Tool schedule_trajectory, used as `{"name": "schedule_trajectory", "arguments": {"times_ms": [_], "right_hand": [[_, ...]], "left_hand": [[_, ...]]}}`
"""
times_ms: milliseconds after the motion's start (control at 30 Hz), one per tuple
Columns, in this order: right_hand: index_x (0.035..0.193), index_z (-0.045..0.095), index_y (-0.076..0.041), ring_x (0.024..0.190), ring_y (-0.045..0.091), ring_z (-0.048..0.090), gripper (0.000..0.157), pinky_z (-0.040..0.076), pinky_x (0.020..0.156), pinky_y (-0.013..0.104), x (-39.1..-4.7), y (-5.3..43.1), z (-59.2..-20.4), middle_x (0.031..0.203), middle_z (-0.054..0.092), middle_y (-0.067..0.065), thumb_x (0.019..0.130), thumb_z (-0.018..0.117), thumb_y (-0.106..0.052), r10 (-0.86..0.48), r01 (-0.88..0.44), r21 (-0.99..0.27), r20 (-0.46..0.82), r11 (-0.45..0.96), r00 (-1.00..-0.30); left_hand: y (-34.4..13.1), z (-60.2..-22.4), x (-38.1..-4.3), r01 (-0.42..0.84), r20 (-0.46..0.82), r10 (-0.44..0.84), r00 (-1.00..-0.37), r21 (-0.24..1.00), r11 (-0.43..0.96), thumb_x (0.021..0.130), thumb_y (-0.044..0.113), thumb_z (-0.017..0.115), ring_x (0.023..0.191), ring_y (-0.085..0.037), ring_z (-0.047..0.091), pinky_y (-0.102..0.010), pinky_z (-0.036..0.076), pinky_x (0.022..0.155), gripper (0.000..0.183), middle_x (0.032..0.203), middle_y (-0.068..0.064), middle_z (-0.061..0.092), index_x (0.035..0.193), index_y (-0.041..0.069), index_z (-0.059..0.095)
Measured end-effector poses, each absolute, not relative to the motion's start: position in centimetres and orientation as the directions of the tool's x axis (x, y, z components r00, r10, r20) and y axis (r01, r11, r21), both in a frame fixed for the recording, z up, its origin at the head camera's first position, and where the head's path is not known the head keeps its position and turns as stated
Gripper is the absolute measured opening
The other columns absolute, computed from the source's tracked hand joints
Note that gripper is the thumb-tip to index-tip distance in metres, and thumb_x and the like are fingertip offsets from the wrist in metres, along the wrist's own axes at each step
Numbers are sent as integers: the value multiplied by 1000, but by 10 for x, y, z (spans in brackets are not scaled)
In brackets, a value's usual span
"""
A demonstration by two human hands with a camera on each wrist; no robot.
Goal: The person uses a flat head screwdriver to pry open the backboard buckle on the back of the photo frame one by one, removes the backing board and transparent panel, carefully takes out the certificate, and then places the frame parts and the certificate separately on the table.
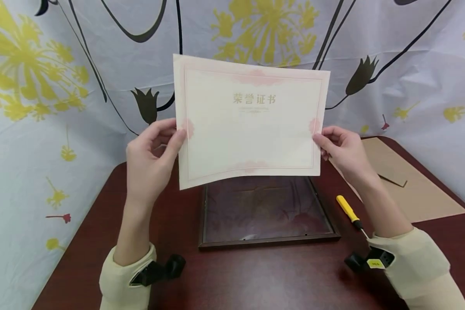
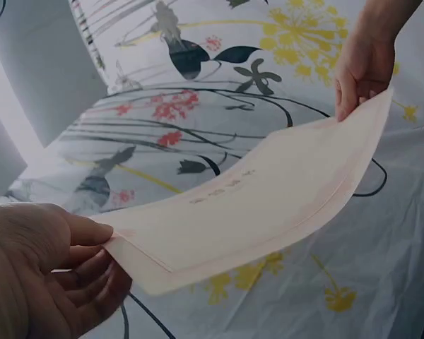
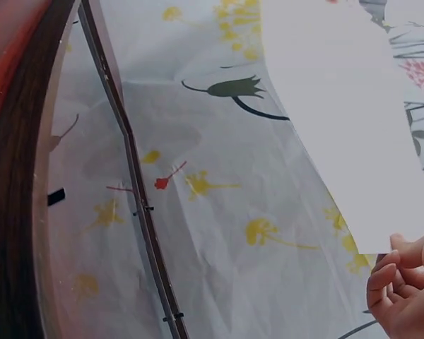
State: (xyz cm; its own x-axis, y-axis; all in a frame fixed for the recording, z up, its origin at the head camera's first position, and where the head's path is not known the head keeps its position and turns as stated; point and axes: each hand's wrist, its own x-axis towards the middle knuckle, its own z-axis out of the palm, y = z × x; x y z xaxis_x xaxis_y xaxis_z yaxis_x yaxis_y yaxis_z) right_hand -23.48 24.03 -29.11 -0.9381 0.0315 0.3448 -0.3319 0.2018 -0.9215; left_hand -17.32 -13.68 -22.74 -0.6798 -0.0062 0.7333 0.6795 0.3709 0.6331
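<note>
A cream certificate sheet (image 1: 252,133) with a pink border and gold Chinese characters is held up between both hands, bowed slightly. At its left edge, my left hand (image 1: 151,150) pinches it between thumb and fingers. My right hand (image 1: 345,150) pinches the opposite edge. Below and behind the sheet lies a dark picture frame (image 1: 269,211) with a glossy pane, its far part hidden by the paper. The left wrist view shows the certificate (image 2: 247,212) curving between the two hands. In the right wrist view, the right thumb and fingers (image 3: 410,254) grip a corner area of the paper.
A yellow-handled screwdriver (image 1: 348,210) lies right of the frame, near the right forearm. Further right, a brown board (image 1: 418,193) rests on the dark red table (image 1: 255,280), with a thin bent metal piece (image 1: 393,181) on it. Flower-patterned cloth (image 1: 100,43) hangs behind.
</note>
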Motion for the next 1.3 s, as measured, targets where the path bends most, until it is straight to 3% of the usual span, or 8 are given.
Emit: {"name": "schedule_trajectory", "arguments": {"times_ms": [100,267,400,533,700,900,1167,1300], "right_hand": [[102,68,0,63,14,51,15,46,55,19,-236,244,-291,76,62,-1,98,67,-15,28,-325,-927,336,188,-941],[106,68,-1,65,14,51,20,47,58,19,-239,249,-293,79,64,-4,99,66,-20,34,-286,-928,302,238,-953],[111,62,5,66,15,51,34,47,59,22,-246,255,-300,79,62,-5,101,65,-26,-22,-215,-908,222,360,-975],[112,60,8,66,18,52,35,47,60,25,-254,262,-310,78,59,2,101,64,-25,-124,-179,-855,135,487,-983],[111,64,5,84,29,57,36,46,71,31,-263,262,-322,99,63,14,101,64,-29,-168,-167,-740,74,651,-983],[113,61,3,112,37,46,38,37,89,45,-269,264,-336,124,55,23,102,61,-33,-221,-146,-684,-22,714,-975],[106,60,1,98,32,50,30,37,82,41,-274,266,-351,106,59,15,104,59,-29,-312,-195,-678,-53,709,-949],[105,60,1,98,31,52,30,39,84,41,-275,267,-353,111,60,16,104,59,-29,-318,-204,-676,-47,708,-947]], "left_hand": [[-140,-233,-182,591,639,29,-769,693,413,98,9,67,81,-16,65,-20,53,70,25,100,-14,71,119,-4,70],[-144,-240,-193,478,522,57,-851,725,495,99,11,65,77,-23,63,-21,49,65,21,95,-17,71,111,-4,72],[-147,-257,-212,376,397,80,-914,760,530,99,15,67,77,-29,62,-26,44,61,20,91,-17,70,108,-3,71],[-150,-282,-237,274,248,122,-961,792,546,99,16,67,82,-32,64,-28,51,66,22,94,-17,70,109,-4,70],[-151,-310,-256,190,109,172,-979,799,571,99,18,66,85,-33,63,-33,49,68,22,96,-16,69,109,-2,68],[-147,-336,-268,137,25,191,-981,786,603,99,17,65,90,-26,54,-35,43,73,19,105,-14,67,106,0,69],[-146,-357,-275,75,-68,200,-977,772,631,101,20,62,82,-24,45,-35,38,69,21,112,-14,60,112,2,66],[-146,-361,-277,69,-72,196,-978,775,628,102,21,62,74,-21,41,-34,36,66,21,105,-11,56,112,3,65]]}}
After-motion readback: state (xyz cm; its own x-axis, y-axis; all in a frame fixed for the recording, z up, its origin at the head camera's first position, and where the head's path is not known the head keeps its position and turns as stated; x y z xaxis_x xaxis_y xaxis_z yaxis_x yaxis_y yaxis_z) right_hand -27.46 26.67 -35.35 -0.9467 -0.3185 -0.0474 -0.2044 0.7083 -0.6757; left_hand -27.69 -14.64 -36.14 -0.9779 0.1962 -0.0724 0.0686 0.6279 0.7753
